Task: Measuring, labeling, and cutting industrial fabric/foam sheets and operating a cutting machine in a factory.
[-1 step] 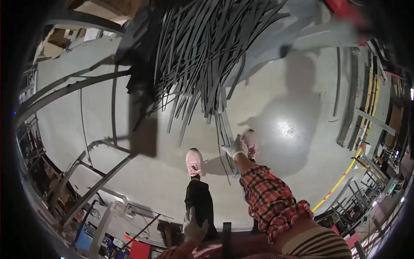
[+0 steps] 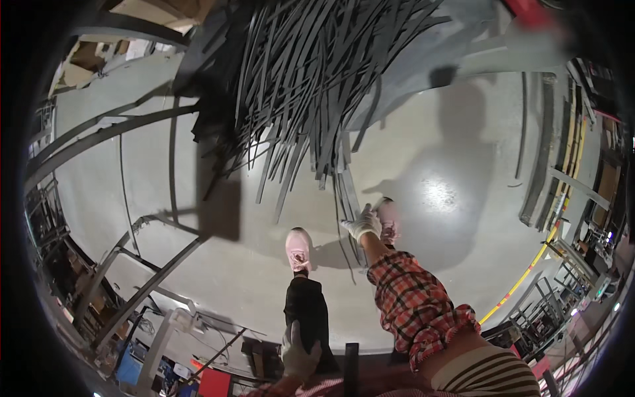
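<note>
My right hand, in a white glove, reaches down beside my right shoe. Its thumb and fingers are spread apart, over a few long dark strips that run down from the pile and pass by or under it. Whether the palm touches them is hidden. The large pile of thin, flat, dark grey strips lies ahead, with loose ends fanning toward me. My left hand, also gloved, rests with fingers extended on my black trouser leg near the lower edge.
My pink shoes stand on the pale floor. A dark metal frame rises at the left. Long bars and a yellow-and-red pole lie at the right. A blurred red item shows at the upper right.
The view has shifted slightly. Both hands keep nearly the same place and shape, and the strips near my right hand lie almost as before.
</note>
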Demonstrator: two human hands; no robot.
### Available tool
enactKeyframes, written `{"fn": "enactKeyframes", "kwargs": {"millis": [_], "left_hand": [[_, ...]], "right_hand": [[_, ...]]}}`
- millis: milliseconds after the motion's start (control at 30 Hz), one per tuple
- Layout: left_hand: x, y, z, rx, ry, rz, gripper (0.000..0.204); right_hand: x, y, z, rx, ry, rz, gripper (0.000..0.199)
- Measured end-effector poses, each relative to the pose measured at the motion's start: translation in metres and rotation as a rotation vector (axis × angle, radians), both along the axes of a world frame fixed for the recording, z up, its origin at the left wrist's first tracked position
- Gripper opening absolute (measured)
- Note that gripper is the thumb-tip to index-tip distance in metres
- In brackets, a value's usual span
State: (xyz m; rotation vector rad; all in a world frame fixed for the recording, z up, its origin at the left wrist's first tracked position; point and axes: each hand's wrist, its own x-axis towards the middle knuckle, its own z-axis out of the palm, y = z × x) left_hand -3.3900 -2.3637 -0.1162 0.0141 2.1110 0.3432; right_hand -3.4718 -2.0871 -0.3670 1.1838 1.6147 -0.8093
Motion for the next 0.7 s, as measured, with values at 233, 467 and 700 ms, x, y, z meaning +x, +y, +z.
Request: {"fn": "enactKeyframes", "kwargs": {"millis": [233, 467, 700], "left_hand": [[-0.034, 0.015, 0.004, 0.074, -0.053, 0.075, 0.076], [-0.045, 0.011, 0.005, 0.027, 0.032, -0.019, 0.073], [-0.037, 0.016, -0.001, 0.074, 0.038, -0.030, 0.075]], "right_hand": [[-0.012, -0.038, -0.130, 0.344, -0.054, -0.015, 0.088], [-0.010, -0.040, -0.157, 0.249, 0.055, -0.081, 0.044], [0.035, -0.037, -0.227, 0.276, 0.297, -0.367, 0.035]]}}
